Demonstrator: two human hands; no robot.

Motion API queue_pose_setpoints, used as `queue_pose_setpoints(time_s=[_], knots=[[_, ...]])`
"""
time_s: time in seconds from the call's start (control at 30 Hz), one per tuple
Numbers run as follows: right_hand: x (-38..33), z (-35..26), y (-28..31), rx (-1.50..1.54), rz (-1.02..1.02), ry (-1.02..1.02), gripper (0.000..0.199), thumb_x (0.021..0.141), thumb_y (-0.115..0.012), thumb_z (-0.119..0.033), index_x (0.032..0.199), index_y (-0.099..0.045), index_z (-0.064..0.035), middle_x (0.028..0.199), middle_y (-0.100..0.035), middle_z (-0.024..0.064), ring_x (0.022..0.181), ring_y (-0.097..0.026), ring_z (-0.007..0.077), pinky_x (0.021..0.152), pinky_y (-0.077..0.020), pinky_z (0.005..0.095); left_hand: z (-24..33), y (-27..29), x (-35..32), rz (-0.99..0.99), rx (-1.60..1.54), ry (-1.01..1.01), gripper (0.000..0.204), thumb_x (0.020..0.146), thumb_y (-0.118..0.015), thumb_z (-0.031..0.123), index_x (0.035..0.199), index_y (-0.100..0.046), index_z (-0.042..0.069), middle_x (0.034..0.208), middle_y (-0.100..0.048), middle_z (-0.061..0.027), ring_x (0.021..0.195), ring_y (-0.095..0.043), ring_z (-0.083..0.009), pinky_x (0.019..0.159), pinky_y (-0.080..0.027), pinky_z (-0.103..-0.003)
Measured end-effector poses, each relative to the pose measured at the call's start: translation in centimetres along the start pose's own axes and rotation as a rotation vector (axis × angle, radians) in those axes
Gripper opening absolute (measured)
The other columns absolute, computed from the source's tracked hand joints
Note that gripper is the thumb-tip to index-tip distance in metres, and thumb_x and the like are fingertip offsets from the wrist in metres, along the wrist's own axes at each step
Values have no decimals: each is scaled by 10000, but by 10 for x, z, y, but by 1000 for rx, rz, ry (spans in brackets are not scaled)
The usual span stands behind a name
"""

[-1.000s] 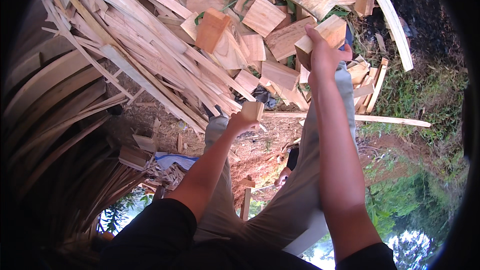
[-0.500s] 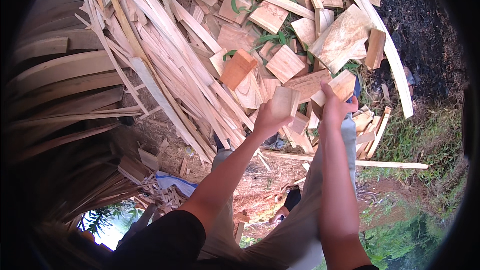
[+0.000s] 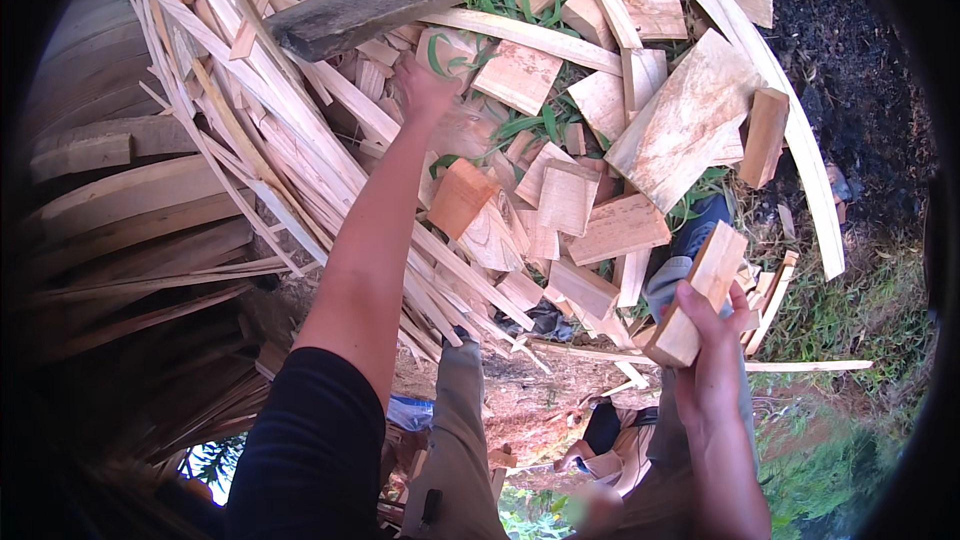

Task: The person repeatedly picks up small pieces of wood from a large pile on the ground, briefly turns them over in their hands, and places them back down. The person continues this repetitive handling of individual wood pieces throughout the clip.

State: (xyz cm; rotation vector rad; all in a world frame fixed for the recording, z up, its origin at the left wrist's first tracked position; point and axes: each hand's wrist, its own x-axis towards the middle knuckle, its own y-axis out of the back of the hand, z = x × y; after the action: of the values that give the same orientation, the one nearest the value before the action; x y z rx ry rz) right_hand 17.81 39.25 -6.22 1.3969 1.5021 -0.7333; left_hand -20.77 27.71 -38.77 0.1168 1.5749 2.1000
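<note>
My right hand point(image 3: 715, 340) is closed round a thick, pale wooden block point(image 3: 703, 290), held above my leg at the right. My left arm stretches far into the pile, and my left hand point(image 3: 428, 90) is over wood offcuts beside a pale piece point(image 3: 445, 52) with green leaves on it. Its fingers are blurred, and I cannot make out whether they grip anything. Between the hands, a pale rectangular block point(image 3: 568, 198) lies on top of the heap, near an orange-brown block point(image 3: 462, 198) and a wider brown one point(image 3: 622, 228).
Long thin strips point(image 3: 290, 130) lie bundled along the left of the heap. A dark weathered beam point(image 3: 365, 18) juts in at the top. Stacked boards point(image 3: 130, 200) stand at far left. A large slab point(image 3: 685, 120) and curved strip point(image 3: 800, 150) lie right. Another person point(image 3: 610, 445) shows below.
My left hand has let go of its block, which now lies on the heap, and has reached forward and left. My right hand, still holding its block, has moved down and to the right.
</note>
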Motion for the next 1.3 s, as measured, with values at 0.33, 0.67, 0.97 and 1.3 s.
queue_pose_setpoints(time_s=[0.33, 0.67, 0.97, 1.3], knots=[[16, -37, 9, -85, 86, 57, 891, 846, -786, -166, 1476, -157, -123, 1234, -505, 141, 1109, -539, 225, 1000, -423, 387, 4, -26, 25, 25, 145, -71, 1088, 557, -894, 455, 1362, -367, -51, 1326, -472, -276, 1263, -470, -424, 1106, -376, -482], [28, -22, -14, -457, 82, 494, 1003, 756, -840, -53, 1488, -155, -92, 1244, -528, 218, 1007, -629, 233, 845, -552, 341, 14, 43, -56, 2, 71, 103, 1077, 539, -895, 393, 1406, -373, 25, 1306, -482, -248, 1258, -429, -403, 1098, -359, -478], [100, -8, -52, -1111, 386, 1025, 1105, 699, -859, -190, 1542, -153, -79, 1311, -460, 286, 1200, -508, 455, 1040, -422, 485, -12, 116, -172, 70, -213, 218, 1140, 563, -918, 282, 1482, -278, 63, 1376, -379, -223, 1288, -368, -411, 1113, -320, -517], [130, -78, -230, -1386, 12, 1783, 642, 807, -724, -196, 1387, -468, -95, 1208, -556, 182, 1119, -552, 367, 949, -448, 445, -42, 132, -306, 173, -566, 386, 1141, 580, -923, 165, 1496, -253, 49, 1387, -358, -187, 1320, -358, -362, 1121, -319, -503]])
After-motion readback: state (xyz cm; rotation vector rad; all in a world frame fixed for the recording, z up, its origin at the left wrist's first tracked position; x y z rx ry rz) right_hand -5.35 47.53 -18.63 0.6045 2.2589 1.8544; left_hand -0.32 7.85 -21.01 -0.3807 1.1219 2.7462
